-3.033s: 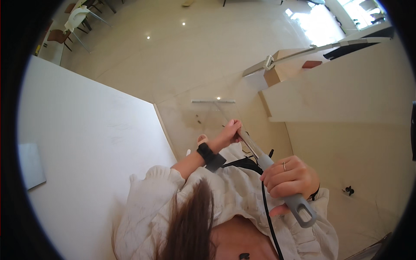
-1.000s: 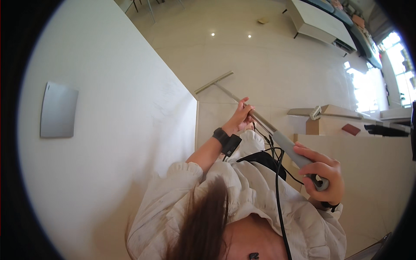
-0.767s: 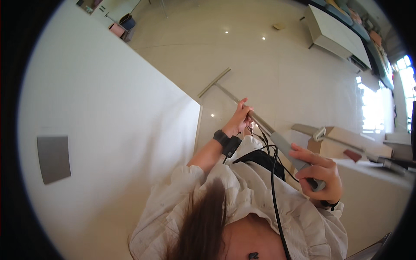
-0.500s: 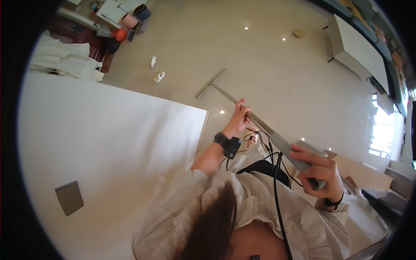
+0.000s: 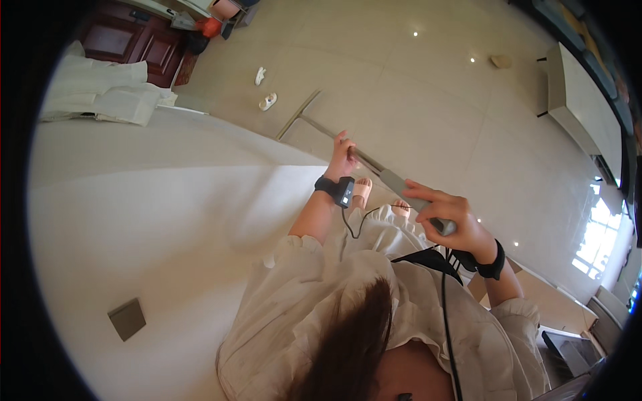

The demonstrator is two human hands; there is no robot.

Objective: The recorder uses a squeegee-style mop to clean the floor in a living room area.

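My left hand (image 5: 341,158) is closed around the metal shaft of a long squeegee (image 5: 370,163), below its upper end. My right hand (image 5: 452,217) holds the grey handle (image 5: 396,182) at the near end, fingers partly wrapped round it. The wide crossbar head (image 5: 289,125) reaches out over the glossy tiled floor (image 5: 394,87), beside the corner of a white half wall (image 5: 167,227). Black straps with devices sit on my wrists, and cables hang over my pale clothes. My sandalled feet (image 5: 362,192) show beyond the clothes.
White shoes (image 5: 267,101) lie on the floor near a dark red door (image 5: 110,41); pale fabric (image 5: 100,93) lies atop the half wall. A pink bin (image 5: 224,9) stands at the far left. A low white table (image 5: 582,113) is right, cardboard (image 5: 535,294) lower right.
My view has swung leftward, bringing the door, shoes and fabric into sight. Both hands have risen in the picture with the squeegee, whose head sits higher and further left than half a second ago.
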